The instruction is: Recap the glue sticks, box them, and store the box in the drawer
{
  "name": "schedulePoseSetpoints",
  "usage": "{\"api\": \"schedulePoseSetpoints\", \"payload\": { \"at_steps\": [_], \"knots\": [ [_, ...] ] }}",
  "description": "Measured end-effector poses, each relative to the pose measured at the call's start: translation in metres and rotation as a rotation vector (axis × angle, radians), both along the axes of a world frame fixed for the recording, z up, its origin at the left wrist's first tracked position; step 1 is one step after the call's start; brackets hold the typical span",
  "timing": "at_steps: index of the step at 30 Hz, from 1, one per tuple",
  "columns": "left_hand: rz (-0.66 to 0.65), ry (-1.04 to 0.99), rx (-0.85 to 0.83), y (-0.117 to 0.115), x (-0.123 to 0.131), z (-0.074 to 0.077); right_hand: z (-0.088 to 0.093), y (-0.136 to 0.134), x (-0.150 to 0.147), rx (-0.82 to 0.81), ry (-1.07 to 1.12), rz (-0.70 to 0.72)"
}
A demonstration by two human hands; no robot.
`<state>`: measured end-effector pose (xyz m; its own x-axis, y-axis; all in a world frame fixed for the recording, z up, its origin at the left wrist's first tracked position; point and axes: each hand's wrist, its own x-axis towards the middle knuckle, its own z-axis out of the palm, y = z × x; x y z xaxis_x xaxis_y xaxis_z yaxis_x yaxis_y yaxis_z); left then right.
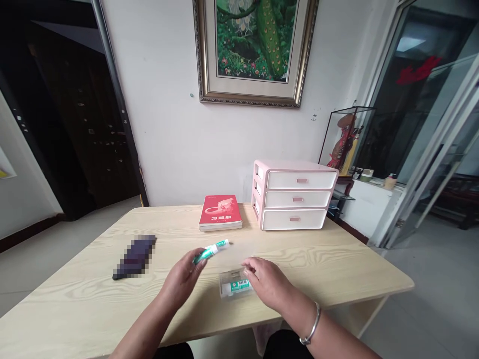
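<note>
My left hand (183, 276) is closed around a slim white-and-green tube (210, 252), raised above the table with its far end pointing right. Just right of it, a small clear plastic box (223, 293) rests on the table with its see-through lid (234, 255) raised. Inside the box lies another white-and-green tube (236, 286) with a barcode label. My right hand (267, 279) has its fingers curled and pinched at the box's upper right side, on its lid or rim; the exact contact is partly hidden. A silver bangle circles the right wrist.
Behind the hands lies a red book (220, 212). A pink-and-white three-drawer cabinet (295, 197) stands at the back right of the wooden table (179, 224). A dark pixelated flat object (135, 257) lies on the left. The wall borders the table's far edge.
</note>
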<state>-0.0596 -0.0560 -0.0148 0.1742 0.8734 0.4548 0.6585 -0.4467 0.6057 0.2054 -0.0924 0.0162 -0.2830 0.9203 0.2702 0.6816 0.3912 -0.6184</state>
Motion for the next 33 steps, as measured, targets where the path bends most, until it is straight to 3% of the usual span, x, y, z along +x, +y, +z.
{"api": "schedulePoseSetpoints", "payload": {
  "at_steps": [4, 10, 18, 22, 25, 33],
  "knots": [
    [0.089, 0.003, -0.058, 0.036, -0.008, -0.020, -0.003, 0.008, 0.005, -0.005, -0.330, 0.017],
    [0.080, 0.361, -0.059, 0.057, 0.018, -0.026, 0.004, 0.026, -0.008, -0.151, -0.581, 0.061],
    [0.100, 0.436, 0.034, 0.059, 0.035, -0.030, 0.018, 0.045, -0.018, -0.373, -0.714, 0.163],
    [0.184, 0.455, 0.085, 0.064, 0.035, -0.032, 0.019, 0.047, -0.019, -0.366, -0.708, 0.237],
    [0.208, 0.462, 0.006, 0.075, 0.036, -0.034, 0.022, 0.049, -0.019, -0.391, -0.752, 0.251],
    [0.146, 0.438, -0.074, 0.100, 0.036, -0.044, 0.025, 0.045, -0.031, -0.310, -0.953, 0.297]
  ]
}}
